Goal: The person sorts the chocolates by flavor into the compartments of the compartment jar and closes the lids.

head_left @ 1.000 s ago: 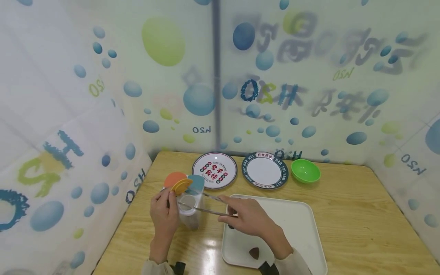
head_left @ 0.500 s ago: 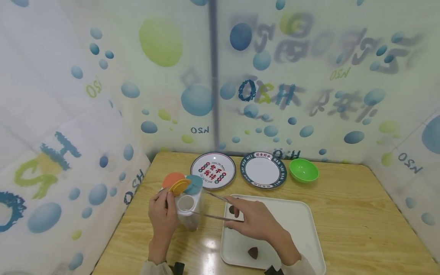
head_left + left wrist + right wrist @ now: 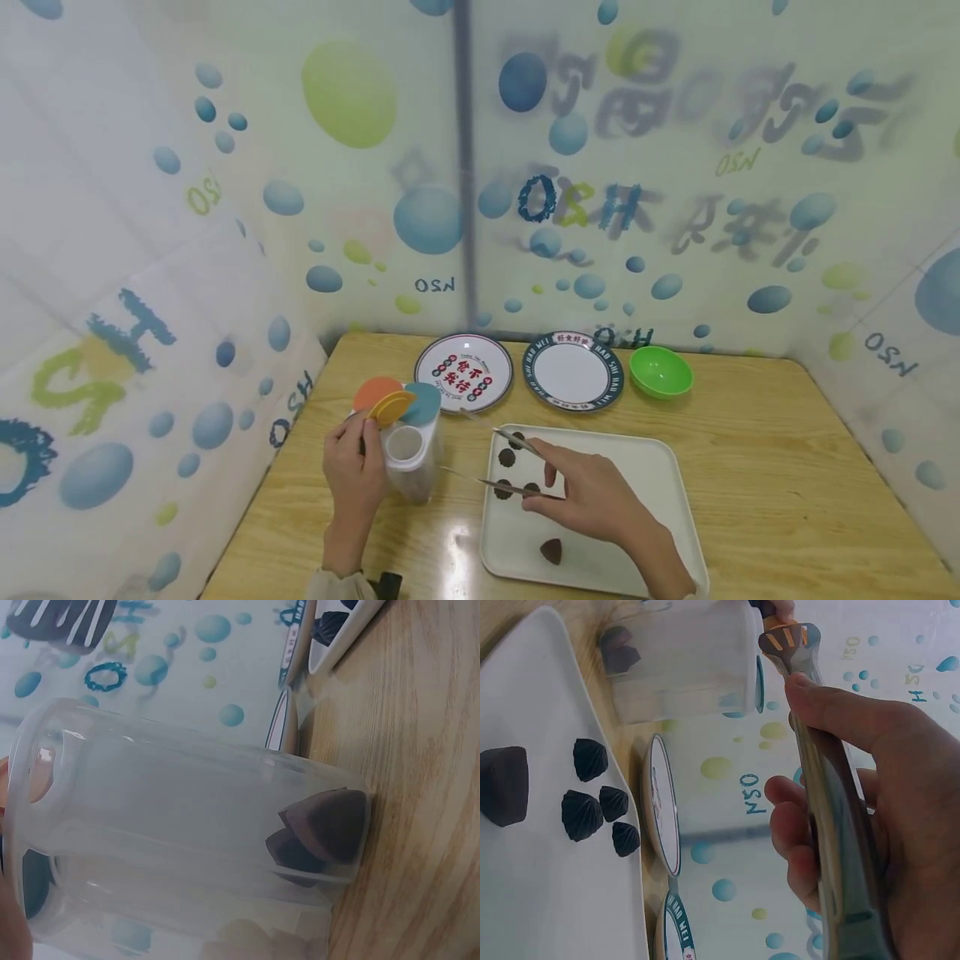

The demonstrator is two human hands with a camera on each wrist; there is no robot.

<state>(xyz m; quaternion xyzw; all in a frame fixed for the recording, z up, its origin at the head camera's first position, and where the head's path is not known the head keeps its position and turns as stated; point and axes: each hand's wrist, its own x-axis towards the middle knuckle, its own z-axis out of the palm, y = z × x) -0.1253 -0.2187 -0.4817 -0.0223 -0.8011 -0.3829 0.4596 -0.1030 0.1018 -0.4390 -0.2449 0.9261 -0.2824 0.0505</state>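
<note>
My left hand (image 3: 354, 460) pinches the raised yellow lid (image 3: 392, 408) of a translucent storage box (image 3: 414, 482), leaving one round opening uncovered. Dark brown pieces (image 3: 330, 829) lie at the bottom of the box in the left wrist view. My right hand (image 3: 596, 498) holds metal tongs (image 3: 840, 832) with slotted ends, thumb on one arm and fingers on the other. Spread apart, the tongs reach over the left side of a white tray (image 3: 637, 475). On the tray sit several small ridged dark pieces (image 3: 583, 815) and one larger smooth brown piece (image 3: 552, 551).
Behind the tray stand a plate with red lettering (image 3: 463, 372), a plate with a dark patterned rim (image 3: 573, 372) and a green bowl (image 3: 661, 372). An orange lid (image 3: 377, 393) and a teal lid (image 3: 423, 403) cover other box openings. Patterned curtains (image 3: 360, 208) enclose the wooden table (image 3: 787, 467).
My right hand has drawn the tongs away from the box opening, right over the tray, bringing the small dark pieces into sight. My left hand stays on the yellow lid.
</note>
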